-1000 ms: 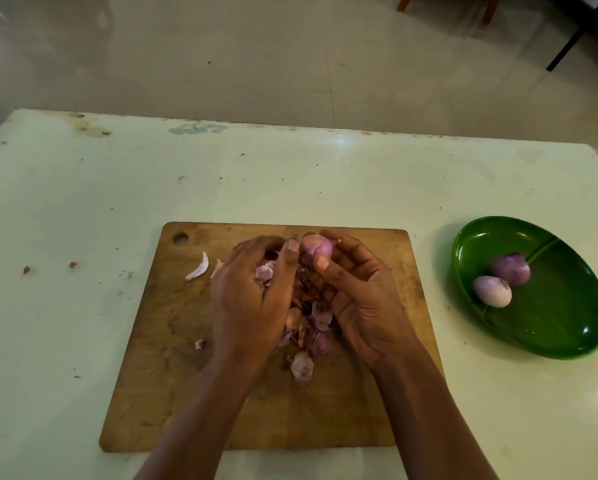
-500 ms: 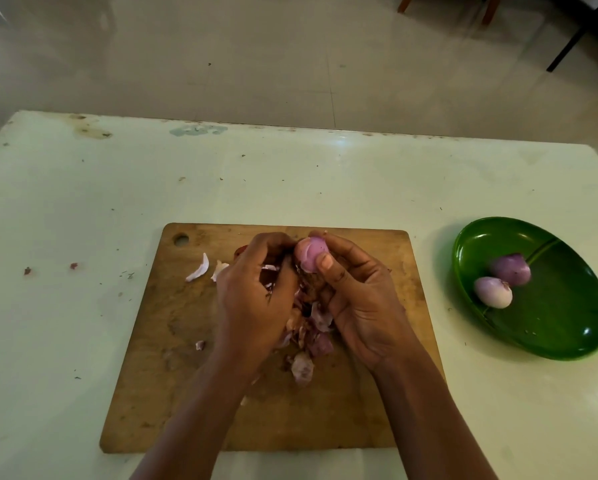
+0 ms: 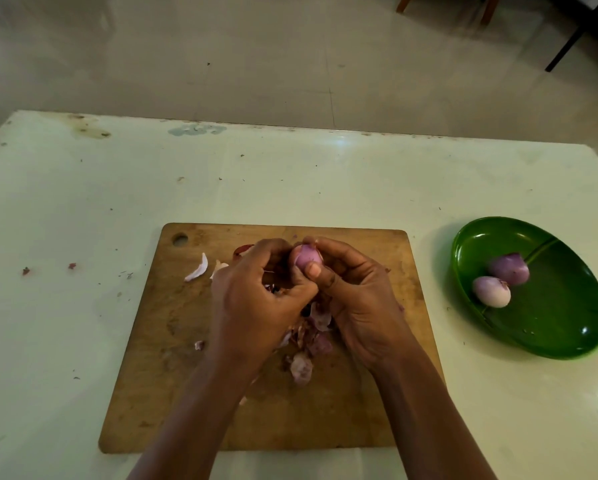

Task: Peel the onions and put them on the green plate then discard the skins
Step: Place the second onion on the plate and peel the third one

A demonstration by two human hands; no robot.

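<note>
Green and glossy, the plate (image 3: 567, 327) near the table's right edge already carries two peeled onions (image 3: 491, 291), touching each other in its left half. A third onion (image 3: 307, 256) is up off the wooden cutting board (image 3: 325, 417), held over its far edge between both hands. The right hand (image 3: 363, 306) cups it from the right with the thumb laid across its near face, fingers closed on it. The left hand (image 3: 256, 299) curls in against its left side, fingertips working at the skin; whether it truly pinches a strip of skin I cannot tell, since the fingers hide the contact.

By my reckoning the task is about two-thirds through the peeling that can be seen: the onion in hand shows smooth pale purple flesh, so it looks nearly bare. What remains is setting it on the plate and clearing the onion skins (image 3: 308, 344), heaped mid-board beneath the hands, with a loose white peel (image 3: 197, 269) toward the board's far-left corner. No other unpeeled onion shows.

Against the frame a second ago, the onion has turned in the grip to show more of its clean face, and the left hand has closed tighter against it. The plate is unchanged.
</note>
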